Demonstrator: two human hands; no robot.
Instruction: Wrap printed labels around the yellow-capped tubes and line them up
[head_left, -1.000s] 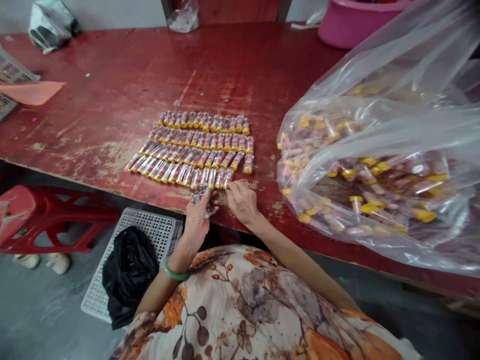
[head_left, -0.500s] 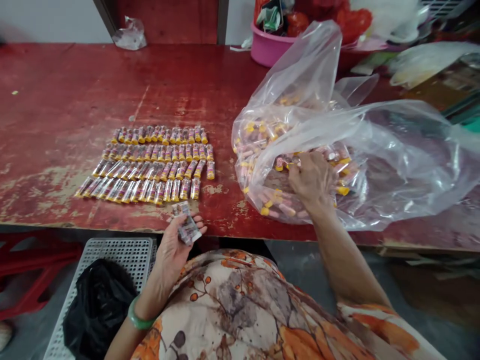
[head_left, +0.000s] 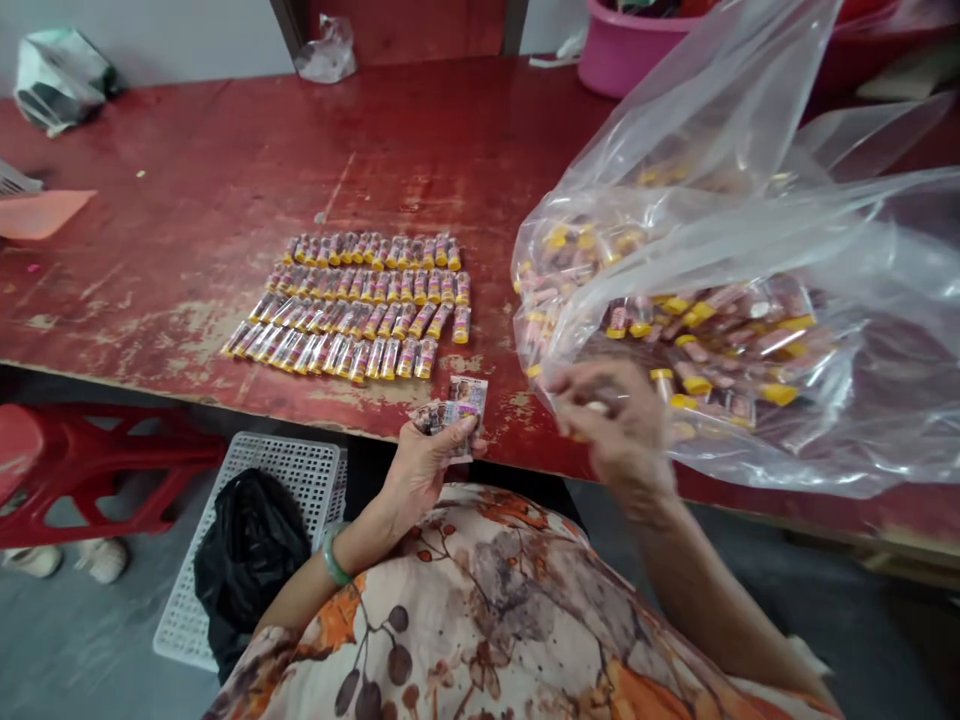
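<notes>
My left hand [head_left: 431, 455] is closed on several small printed cards [head_left: 466, 400], fanned slightly, with the thumb on top, at the table's front edge. Blurred by motion, my right hand [head_left: 619, 425] is at the near side of a large clear plastic bag [head_left: 862, 400]. Its fingers are curled round what looks like a small tube, of which a pale end and a bit of yellow show. Many small tubes with yellow caps [head_left: 697, 385] lie loose in the bag. More such tubes [head_left: 360, 357] lie on the table in several neat rows, left of the bag.
The red table [head_left: 187, 200] has worn patches. A pink basin [head_left: 630, 50] and a crumpled clear bag [head_left: 328, 52] stand at its back. Below the front edge are a white crate [head_left: 176, 610], a black bag [head_left: 251, 550] and a red stool [head_left: 112, 460].
My right hand has drawn back from among the tubes toward me. My left hand has turned, its thumb now over the fanned cards. The view has shifted left.
</notes>
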